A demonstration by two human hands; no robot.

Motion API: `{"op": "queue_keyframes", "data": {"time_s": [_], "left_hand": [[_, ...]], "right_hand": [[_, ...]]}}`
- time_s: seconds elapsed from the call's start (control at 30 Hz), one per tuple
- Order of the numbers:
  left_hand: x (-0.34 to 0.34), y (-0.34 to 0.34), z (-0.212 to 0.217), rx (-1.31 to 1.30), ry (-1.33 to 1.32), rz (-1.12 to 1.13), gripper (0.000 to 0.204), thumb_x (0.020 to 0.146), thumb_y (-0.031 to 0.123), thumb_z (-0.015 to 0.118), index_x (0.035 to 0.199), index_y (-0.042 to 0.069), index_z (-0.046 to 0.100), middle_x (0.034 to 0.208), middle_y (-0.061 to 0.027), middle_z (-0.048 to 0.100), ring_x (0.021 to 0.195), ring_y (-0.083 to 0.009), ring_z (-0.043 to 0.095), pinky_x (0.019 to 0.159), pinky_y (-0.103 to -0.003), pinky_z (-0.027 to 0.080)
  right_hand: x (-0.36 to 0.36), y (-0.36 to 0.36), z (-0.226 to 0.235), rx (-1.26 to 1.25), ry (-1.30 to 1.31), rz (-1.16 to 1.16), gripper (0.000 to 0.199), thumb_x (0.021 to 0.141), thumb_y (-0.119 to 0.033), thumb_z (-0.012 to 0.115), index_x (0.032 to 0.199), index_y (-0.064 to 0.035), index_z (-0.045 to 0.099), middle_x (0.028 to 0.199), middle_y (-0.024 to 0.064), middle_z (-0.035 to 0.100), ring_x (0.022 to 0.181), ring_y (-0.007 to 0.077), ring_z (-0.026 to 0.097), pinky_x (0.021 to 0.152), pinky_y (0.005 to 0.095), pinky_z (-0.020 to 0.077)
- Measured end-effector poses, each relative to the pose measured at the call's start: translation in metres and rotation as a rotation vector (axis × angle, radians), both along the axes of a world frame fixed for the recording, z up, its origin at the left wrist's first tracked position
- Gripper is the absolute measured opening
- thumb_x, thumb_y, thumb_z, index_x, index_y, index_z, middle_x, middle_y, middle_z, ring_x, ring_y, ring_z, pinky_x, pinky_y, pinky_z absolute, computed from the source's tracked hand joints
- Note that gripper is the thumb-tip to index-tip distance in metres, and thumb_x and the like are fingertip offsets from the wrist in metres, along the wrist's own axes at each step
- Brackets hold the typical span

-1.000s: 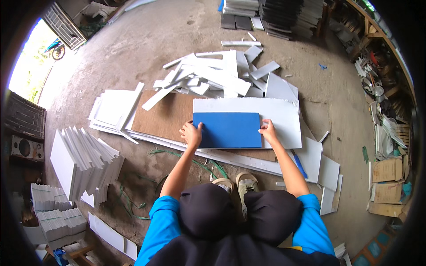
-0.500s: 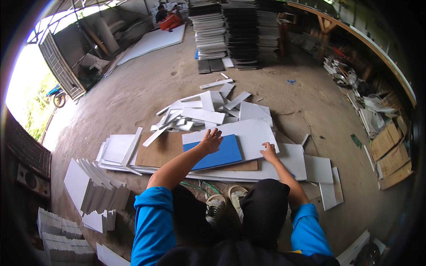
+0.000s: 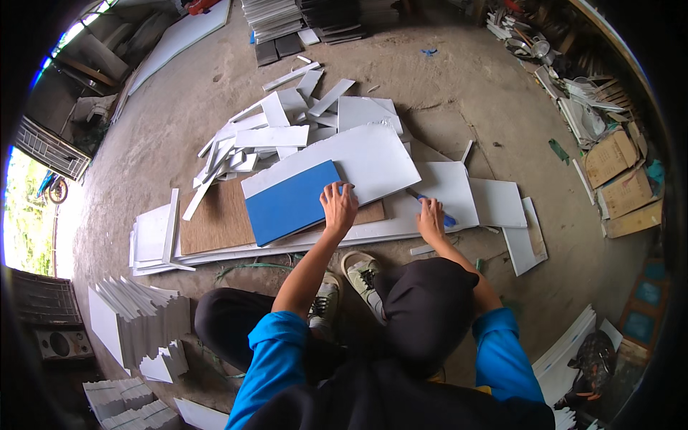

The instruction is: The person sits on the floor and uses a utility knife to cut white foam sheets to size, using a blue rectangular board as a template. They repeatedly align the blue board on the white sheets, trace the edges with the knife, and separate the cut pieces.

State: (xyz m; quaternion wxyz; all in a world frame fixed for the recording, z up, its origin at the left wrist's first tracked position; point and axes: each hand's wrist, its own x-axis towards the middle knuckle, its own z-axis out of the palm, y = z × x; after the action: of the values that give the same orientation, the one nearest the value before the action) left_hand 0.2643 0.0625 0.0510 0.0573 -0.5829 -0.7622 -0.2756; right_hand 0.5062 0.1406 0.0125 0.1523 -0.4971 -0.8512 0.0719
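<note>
A blue rectangular board [image 3: 290, 204] lies on a larger white foam sheet [image 3: 380, 158], turned at a slant. My left hand [image 3: 339, 209] is on the blue board's right end, its fingers bent over that edge and pressing it. To the right, my right hand [image 3: 431, 221] is closed around a knife with a blue handle [image 3: 448, 220] that lies over a white board [image 3: 459, 188]. The knife's dark blade points up and left, toward the white sheet; part of the handle is hidden by my fingers. Under the sheet is a brown wooden board [image 3: 211, 215].
White offcut strips [image 3: 272, 136] are heaped beyond the boards. Stacks of white sheets [image 3: 136, 322] stand at the near left. Cardboard boxes [image 3: 613, 183] and scrap line the right side. Tall piles of sheets [image 3: 272, 18] stand at the far side.
My left hand has moved to the blue board's right end. The right hand has left the white sheet's edge and closed on the knife. The view has tilted down.
</note>
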Motion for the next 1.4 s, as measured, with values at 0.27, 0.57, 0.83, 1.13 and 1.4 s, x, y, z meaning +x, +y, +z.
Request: {"op": "queue_keyframes", "data": {"time_s": [0.27, 0.57, 0.83, 1.13, 1.4], "left_hand": [[-0.007, -0.001, -0.007, 0.022, -0.101, 0.198, 0.032, 0.074, 0.017, 0.059, 0.106, 0.015, 0.052, 0.107, -0.0057, 0.047, 0.107, -0.0253, 0.040, 0.091, -0.045, 0.026], [-0.004, -0.001, -0.018, -0.005, -0.105, 0.243, 0.034, 0.074, 0.018, 0.059, 0.108, 0.016, 0.051, 0.109, -0.0053, 0.046, 0.107, -0.0247, 0.040, 0.093, -0.046, 0.022], [0.019, 0.025, 0.011, 0.051, -0.423, 0.200, 0.033, 0.080, 0.027, 0.058, 0.109, 0.013, 0.050, 0.105, -0.0077, 0.050, 0.105, -0.0255, 0.042, 0.088, -0.046, 0.029], [0.011, 0.038, 0.121, -0.005, -1.473, -0.424, 0.038, 0.087, 0.032, 0.054, 0.113, 0.005, 0.053, 0.107, -0.0073, 0.056, 0.104, -0.0163, 0.050, 0.092, -0.033, 0.035], [-0.017, 0.022, 0.143, 0.211, -1.524, -0.388, 0.020, 0.084, 0.025, 0.060, 0.091, 0.006, 0.060, 0.085, 0.0005, 0.059, 0.083, -0.0071, 0.050, 0.075, -0.023, 0.037]], "right_hand": [[-0.010, 0.012, -0.006, 0.087, -0.174, -0.110, 0.031, 0.077, -0.004, 0.052, 0.107, -0.0024, 0.046, 0.101, 0.0135, 0.045, 0.092, 0.0306, 0.046, 0.075, 0.0427, 0.0421], [0.010, 0.016, 0.004, 0.002, -0.075, 0.007, 0.040, 0.075, 0.005, 0.048, 0.115, 0.0010, 0.043, 0.103, 0.0176, 0.045, 0.093, 0.0328, 0.045, 0.081, 0.0427, 0.0405], [0.012, 0.023, 0.069, 0.057, 0.145, 0.133, 0.037, 0.078, 0.003, 0.050, 0.115, -0.0001, 0.044, 0.100, 0.0168, 0.051, 0.092, 0.0328, 0.046, 0.082, 0.0410, 0.0391], [-0.070, 0.039, 0.187, -0.873, 0.714, 0.344, 0.026, 0.093, -0.014, 0.040, 0.108, 0.0020, 0.053, 0.092, 0.0054, 0.060, 0.083, 0.0091, 0.055, 0.076, 0.0222, 0.0425], [-0.116, 0.018, 0.228, -0.938, 0.689, 0.394, 0.028, 0.094, -0.021, 0.035, 0.106, -0.0009, 0.049, 0.078, 0.0064, 0.058, 0.060, 0.0092, 0.053, 0.056, 0.0235, 0.0460]]}}
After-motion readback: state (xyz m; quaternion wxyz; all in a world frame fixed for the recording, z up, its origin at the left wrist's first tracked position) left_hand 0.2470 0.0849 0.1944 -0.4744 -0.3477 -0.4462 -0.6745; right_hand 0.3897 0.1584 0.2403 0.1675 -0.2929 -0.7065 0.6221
